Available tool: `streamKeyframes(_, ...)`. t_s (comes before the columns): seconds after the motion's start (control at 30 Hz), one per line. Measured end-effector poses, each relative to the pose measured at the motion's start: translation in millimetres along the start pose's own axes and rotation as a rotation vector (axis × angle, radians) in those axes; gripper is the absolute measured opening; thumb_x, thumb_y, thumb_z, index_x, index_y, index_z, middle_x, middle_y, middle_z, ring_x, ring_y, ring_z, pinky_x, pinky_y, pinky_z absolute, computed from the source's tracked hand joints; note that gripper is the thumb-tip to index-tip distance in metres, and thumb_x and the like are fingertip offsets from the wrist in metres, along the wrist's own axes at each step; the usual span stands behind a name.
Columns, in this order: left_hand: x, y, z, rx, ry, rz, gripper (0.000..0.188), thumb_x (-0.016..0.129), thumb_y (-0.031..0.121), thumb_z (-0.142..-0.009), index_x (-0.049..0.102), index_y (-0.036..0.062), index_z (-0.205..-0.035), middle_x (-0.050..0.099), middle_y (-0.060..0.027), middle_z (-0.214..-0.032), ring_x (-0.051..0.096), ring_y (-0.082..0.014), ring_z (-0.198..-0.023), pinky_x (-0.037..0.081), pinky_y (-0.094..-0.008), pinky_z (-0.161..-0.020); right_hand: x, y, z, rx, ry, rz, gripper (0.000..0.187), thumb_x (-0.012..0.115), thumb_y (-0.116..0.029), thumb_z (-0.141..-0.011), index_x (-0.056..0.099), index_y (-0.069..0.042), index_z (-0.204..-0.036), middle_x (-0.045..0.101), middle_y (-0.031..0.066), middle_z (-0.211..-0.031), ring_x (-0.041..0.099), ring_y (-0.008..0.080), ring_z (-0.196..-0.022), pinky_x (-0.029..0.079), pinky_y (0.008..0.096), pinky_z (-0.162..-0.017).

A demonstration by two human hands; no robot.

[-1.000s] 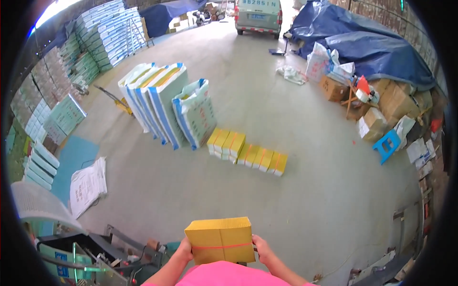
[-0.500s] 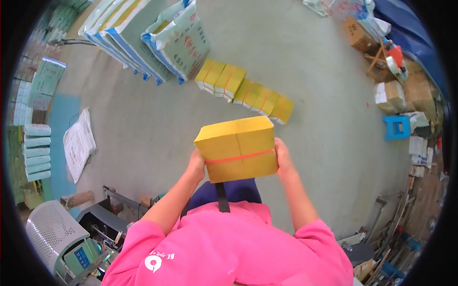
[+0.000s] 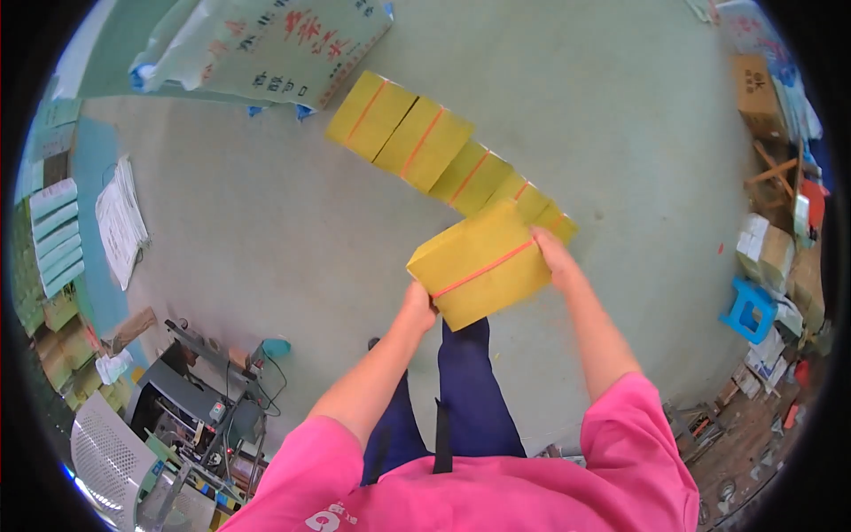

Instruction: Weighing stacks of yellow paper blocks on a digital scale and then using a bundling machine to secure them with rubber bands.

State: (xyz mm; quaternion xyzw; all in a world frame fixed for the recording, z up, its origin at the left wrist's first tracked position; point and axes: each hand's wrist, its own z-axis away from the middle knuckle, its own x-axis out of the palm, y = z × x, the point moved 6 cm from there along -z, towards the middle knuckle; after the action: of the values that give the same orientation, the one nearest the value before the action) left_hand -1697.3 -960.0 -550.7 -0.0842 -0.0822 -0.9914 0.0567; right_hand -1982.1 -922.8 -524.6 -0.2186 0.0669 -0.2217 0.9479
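Between my two hands is a yellow paper-covered bundle (image 3: 487, 266) with an orange-red band round it, held tilted in front of my legs. My left hand (image 3: 420, 306) grips its left end, and my right hand (image 3: 554, 255) closes on the upper right end. Some fingers of both hands are hidden behind it. Beyond it, several similar yellow bundles (image 3: 424, 149), each banded in orange-red, lie on the floor in a slanting row. The held bundle overlaps the near right end of that row in view; whether they touch I cannot tell.
Large white printed sacks (image 3: 266, 53) stand at the upper left. Folded white sacks (image 3: 121, 222) lie on the left floor, near a stack of pale packs (image 3: 58, 235). A dark machine (image 3: 191, 399) stands lower left. At right are a blue stool (image 3: 751, 310) and a cardboard box (image 3: 759, 96).
The view has tipped down and moved nearer the row. Both hands have carried the bundle toward the row's right end, and it is now turned with its right end higher.
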Motion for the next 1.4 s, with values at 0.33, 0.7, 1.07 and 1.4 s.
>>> streamKeyframes(0.33,91.1,29.8,-131.1,-0.085,-0.155,0.215,0.06,0.035,0.05,-0.1,0.033,0.0113,-0.146,0.033,-0.0098,-0.15,0.035,-0.0301,-0.136,0.036,-0.0537,-0.107,-26.4,-44.4,-241.4,-0.126,-0.049,0.315,0.058,0.049,-0.047,-0.094,0.053,-0.005,-0.134,0.058,0.0121,-0.131,0.054,0.0262,-0.119,0.041,0.0355,-0.102)
streamKeyframes(0.7,-12.1,-37.6,-45.3,-0.089,0.053,0.149,0.072,0.041,0.052,-0.099,0.008,0.0215,-0.156,0.013,-0.0127,-0.16,0.029,-0.0354,-0.142,0.029,-0.0546,-0.112,-39.2,-1.7,-212.2,-0.318,0.259,0.396,0.058,0.057,-0.031,-0.094,0.042,-0.003,-0.143,0.048,0.0169,-0.143,0.046,0.0277,-0.131,0.035,0.0357,-0.108)
streamKeyframes(1.07,-296.6,-203.3,257.9,-0.19,0.473,-0.176,0.067,0.051,0.049,-0.096,0.032,0.0108,-0.148,0.049,-0.0167,-0.138,0.054,-0.0317,-0.117,0.047,-0.0471,-0.093,-7.6,252.4,76.5,0.088,-0.17,0.951,0.04,0.059,-0.027,-0.086,0.065,-0.004,-0.118,0.069,0.0121,-0.097,0.065,0.0218,-0.078,0.053,0.0371,-0.065)
streamKeyframes(1.4,-370.2,-384.5,317.3,0.256,0.48,-0.461,0.051,0.048,0.047,-0.092,0.067,0.0017,-0.108,0.066,-0.0197,-0.116,0.06,-0.0291,-0.113,0.046,-0.0425,-0.093,50.9,254.6,128.8,-0.799,-0.399,1.826,0.018,0.065,-0.026,-0.075,0.068,-0.008,-0.076,0.065,0.0171,-0.072,0.065,0.0346,-0.071,0.052,0.0468,-0.065)
